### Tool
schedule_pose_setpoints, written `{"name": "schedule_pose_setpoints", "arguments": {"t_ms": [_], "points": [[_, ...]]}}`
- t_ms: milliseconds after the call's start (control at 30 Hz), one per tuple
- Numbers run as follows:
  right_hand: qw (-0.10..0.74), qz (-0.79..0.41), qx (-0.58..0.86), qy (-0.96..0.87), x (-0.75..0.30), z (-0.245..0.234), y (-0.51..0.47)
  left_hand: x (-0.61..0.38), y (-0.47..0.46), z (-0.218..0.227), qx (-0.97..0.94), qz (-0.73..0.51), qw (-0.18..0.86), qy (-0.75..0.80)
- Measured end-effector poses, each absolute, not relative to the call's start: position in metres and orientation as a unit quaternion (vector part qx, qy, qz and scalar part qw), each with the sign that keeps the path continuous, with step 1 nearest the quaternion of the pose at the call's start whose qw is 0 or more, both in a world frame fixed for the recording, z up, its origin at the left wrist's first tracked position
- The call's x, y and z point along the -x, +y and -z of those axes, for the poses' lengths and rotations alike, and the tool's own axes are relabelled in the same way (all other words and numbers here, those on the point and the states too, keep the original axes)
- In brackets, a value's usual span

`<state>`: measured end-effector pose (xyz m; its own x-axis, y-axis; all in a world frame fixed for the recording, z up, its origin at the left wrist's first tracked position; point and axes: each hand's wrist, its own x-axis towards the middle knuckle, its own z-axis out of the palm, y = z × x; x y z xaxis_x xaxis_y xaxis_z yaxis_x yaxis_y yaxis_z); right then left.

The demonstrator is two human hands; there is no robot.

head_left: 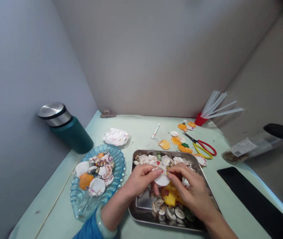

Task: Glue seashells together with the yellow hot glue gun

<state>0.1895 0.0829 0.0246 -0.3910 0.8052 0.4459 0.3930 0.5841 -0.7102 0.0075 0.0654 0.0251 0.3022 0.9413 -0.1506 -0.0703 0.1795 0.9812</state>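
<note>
Above a metal tray (141, 217), my left hand (145, 179) pinches a white scallop shell (161, 180) by its left side. Small red spots show near the top of the shell. Thumb and fingers of my right hand (191, 186) are closed together at the shell's right edge; what lies between them is too small to make out. Beneath both hands, the tray holds many small shells (170, 212) and a yellow object (170, 196) partly hidden by my right hand.
To the left stand a blue glass dish (79, 207) of shells and a green bottle (74, 132). Behind the tray are a white crumpled item (116, 136), orange shell pieces (164, 144) and scissors (202, 147). Glue sticks (216, 101), a clear jar (253, 142) and a black phone (253, 199) are right.
</note>
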Motion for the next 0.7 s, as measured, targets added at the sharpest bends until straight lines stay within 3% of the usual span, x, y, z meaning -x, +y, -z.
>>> {"name": "schedule_pose_setpoints", "arguments": {"t_ms": [700], "points": [[0.387, -0.272, 0.372, -0.798, -0.1902, -0.0265, 0.0811, -0.0066, 0.066, -0.0289, -0.51, -0.385, 0.642, 0.424]]}}
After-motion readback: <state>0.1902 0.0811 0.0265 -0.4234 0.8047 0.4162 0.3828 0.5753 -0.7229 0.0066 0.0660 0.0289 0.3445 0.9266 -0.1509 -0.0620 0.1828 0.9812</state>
